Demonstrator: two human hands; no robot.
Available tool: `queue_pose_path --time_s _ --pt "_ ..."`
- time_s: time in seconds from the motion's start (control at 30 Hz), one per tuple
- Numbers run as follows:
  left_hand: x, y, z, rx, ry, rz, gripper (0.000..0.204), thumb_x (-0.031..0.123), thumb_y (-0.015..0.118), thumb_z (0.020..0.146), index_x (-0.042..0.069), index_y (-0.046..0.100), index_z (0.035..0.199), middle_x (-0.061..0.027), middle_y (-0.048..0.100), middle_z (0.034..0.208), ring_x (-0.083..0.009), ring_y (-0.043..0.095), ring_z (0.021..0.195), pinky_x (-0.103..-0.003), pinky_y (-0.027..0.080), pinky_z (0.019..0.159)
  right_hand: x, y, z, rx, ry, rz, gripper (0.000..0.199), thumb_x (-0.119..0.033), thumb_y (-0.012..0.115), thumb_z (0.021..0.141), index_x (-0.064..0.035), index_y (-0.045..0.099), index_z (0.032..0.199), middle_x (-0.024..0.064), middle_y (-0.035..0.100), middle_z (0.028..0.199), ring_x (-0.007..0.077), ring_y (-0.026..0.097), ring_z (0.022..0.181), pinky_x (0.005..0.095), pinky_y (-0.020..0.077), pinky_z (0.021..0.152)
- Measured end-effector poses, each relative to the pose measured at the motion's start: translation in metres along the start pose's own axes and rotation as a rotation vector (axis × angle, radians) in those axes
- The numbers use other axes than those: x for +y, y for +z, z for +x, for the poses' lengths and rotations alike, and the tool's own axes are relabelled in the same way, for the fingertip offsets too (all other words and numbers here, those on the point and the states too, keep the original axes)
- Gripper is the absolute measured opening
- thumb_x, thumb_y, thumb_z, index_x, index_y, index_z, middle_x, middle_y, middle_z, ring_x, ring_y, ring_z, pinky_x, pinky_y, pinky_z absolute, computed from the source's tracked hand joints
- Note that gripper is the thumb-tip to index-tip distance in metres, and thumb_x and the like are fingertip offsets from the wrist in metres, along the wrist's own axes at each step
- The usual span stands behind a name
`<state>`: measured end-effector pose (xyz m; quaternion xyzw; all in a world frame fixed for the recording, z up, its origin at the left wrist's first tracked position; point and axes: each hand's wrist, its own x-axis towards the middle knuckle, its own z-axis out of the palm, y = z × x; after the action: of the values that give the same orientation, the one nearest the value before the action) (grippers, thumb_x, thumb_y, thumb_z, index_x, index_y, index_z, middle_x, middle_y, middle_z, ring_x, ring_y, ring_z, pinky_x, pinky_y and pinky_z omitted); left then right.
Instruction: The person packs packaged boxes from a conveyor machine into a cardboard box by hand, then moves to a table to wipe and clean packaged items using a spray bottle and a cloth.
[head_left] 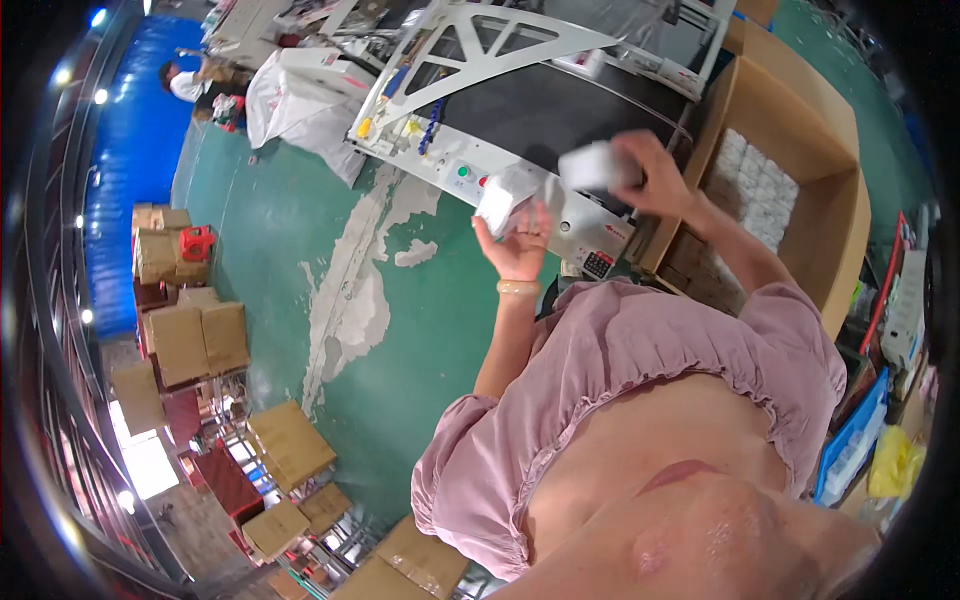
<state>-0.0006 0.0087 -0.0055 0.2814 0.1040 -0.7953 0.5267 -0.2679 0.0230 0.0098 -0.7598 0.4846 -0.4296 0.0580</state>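
I see both hands raised in front of the body, over the edge of a white machine with a black belt. The left hand is closed around a small white packet; the packet stands out above the fingers and looks wrapped in thin clear film. On this wrist there is a pale bracelet. The right hand is higher and more to the right, and it grips a second white packet, which is a little blurred. The two packets are near each other but they do not touch.

Just under the hands, the front panel of the machine has a green button and a red button, and lower there is a small calculator. To the right of the right hand stands a big open cardboard box; inside it many white packets lie in tidy rows.

The floor is green with worn pale patches. At the left side I see brown cartons in stacks. Far at the top left another person is bent over beside a large white sack.
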Motion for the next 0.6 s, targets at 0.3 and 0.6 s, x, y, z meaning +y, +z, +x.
queue_pose_path --time_s 0.3,0.6 --pt "0.021 -0.032 -0.015 -0.002 0.033 0.073 0.075 0.063 0.062 0.069 0.002 0.051 0.113 -0.0106 0.056 0.103 -0.0333 0.052 0.099 -0.042 0.043 0.088 0.184 -0.02 0.004 0.457 1.357 -0.037 0.073 -0.051 0.068 0.069 0.0013 0.041 0.113 0.0221 0.055 0.11 0.0345 0.056 0.101 0.0404 0.0442 0.083" --pt "0.037 -0.041 -0.015 -0.012 -0.011 0.098 0.076 0.059 0.065 0.068 0.009 0.044 0.122 -0.0119 0.055 0.112 -0.0346 0.054 0.098 -0.043 0.045 0.083 0.199 0.006 -0.008 0.463 1.608 -0.086 0.066 -0.044 0.066 0.072 0.0036 0.046 0.112 0.0253 0.051 0.119 0.0382 0.051 0.11 0.0422 0.0417 0.09"
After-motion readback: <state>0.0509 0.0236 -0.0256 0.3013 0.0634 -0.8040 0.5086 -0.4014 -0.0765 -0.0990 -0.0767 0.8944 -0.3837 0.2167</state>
